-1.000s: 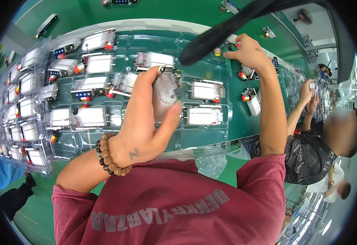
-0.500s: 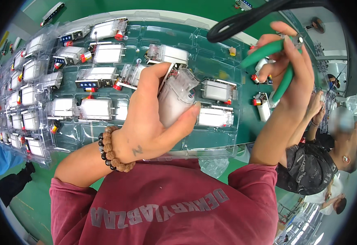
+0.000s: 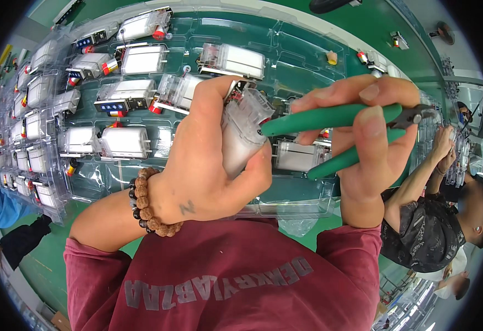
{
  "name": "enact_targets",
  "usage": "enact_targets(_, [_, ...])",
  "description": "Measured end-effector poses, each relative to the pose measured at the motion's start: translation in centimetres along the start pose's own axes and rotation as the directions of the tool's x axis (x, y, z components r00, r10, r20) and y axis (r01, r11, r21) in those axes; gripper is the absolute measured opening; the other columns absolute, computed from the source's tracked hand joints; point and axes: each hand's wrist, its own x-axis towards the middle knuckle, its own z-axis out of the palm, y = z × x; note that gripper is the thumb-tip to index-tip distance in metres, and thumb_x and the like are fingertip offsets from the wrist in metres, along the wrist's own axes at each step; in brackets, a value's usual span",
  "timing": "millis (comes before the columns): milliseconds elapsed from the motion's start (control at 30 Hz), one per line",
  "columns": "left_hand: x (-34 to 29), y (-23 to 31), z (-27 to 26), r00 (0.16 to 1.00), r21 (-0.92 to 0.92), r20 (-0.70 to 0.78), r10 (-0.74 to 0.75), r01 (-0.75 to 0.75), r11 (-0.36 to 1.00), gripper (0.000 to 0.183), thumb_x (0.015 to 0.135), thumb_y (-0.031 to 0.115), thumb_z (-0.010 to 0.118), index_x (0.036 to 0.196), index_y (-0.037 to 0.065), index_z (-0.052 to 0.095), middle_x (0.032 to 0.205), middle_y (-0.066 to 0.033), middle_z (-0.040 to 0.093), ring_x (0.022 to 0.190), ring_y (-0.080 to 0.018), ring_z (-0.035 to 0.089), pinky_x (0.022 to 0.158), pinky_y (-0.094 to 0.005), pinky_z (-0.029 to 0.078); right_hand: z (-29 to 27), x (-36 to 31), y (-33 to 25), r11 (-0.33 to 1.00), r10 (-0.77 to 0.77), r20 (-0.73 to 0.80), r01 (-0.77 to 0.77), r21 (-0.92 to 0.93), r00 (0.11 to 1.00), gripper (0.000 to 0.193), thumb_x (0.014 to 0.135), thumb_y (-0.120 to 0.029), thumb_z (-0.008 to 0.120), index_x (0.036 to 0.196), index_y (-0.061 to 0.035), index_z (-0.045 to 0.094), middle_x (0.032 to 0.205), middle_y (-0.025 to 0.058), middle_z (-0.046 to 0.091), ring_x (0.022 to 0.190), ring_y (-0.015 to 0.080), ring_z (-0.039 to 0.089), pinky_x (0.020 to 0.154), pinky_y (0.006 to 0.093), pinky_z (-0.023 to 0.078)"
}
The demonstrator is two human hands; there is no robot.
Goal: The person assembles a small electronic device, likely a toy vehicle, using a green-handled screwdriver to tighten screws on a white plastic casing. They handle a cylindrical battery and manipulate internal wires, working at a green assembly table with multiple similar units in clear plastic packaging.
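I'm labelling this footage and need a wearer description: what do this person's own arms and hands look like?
Both arms wear short maroon sleeves. The left hand is ungloved, with a small dark mark near the wrist, where chunky brown beads and smaller black beads circle. The right hand is ungloved too.

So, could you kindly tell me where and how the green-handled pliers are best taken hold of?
The green-handled pliers are probably best gripped round both green handles, coming from their free ends at picture left, palm against one and fingers round the other. Those long handles splay apart leftward, while the pivot and dark metal jaws lie at the right, out of that grip's way.
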Motion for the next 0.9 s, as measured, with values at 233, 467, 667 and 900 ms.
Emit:
enact_targets(233, [-0.3,0.5,0.0,0.989,-0.104,0.066,-0.130,0.136,0.985,0.054,0.082,0.003,0.064,0.128,-0.005,0.035,0.112,-0.0111,0.048,0.095,-0.0149,0.049,0.085,-0.0300,0.043,0.8,-0.7,-0.1,0.994,0.013,-0.069,-0.020,-0.104,0.998,0.025,0.095,-0.020,0.057,0.108,-0.0044,0.043,0.094,0.0215,0.059,0.082,0.0363,0.066,0.063,0.0419,0.059])
enact_targets(467, [-0.2,0.5,-0.2,0.992,-0.061,0.076,-0.097,0.101,0.993,0.052,0.082,0.004,0.064,0.126,-0.006,0.037,0.110,-0.0109,0.049,0.094,-0.0151,0.051,0.084,-0.0296,0.044,0.8,-0.8,-0.2,0.975,-0.014,-0.126,-0.014,-0.222,0.992,0.025,0.092,-0.022,0.062,0.100,-0.0033,0.047,0.088,0.0221,0.063,0.072,0.0277,0.065,0.062,0.0361,0.057])
enact_targets(667, [-0.6,0.3,-0.2,0.978,-0.007,0.103,-0.181,0.183,0.983,0.053,0.082,0.004,0.063,0.127,-0.005,0.037,0.109,-0.0119,0.051,0.091,-0.0152,0.053,0.083,-0.0308,0.046,0.9,-0.5,-1.0,0.974,0.141,-0.065,-0.150,-0.171,0.988,0.020,0.090,-0.014,0.062,0.098,-0.0027,0.048,0.088,0.0245,0.065,0.060,0.0226,0.063,0.057,0.0318,0.054])
enact_targets(900, [-0.3,0.1,0.0,0.984,0.046,0.107,-0.141,0.136,0.990,0.059,0.077,0.007,0.068,0.126,-0.004,0.036,0.094,-0.0178,0.057,0.078,-0.0300,0.060,0.067,-0.0377,0.049,0.5,-0.3,-0.9,0.951,0.053,0.119,-0.014,-0.308,0.991,0.020,0.086,-0.003,0.064,0.100,-0.0028,0.049,0.091,0.0251,0.064,0.060,0.0225,0.064,0.060,0.0331,0.055])
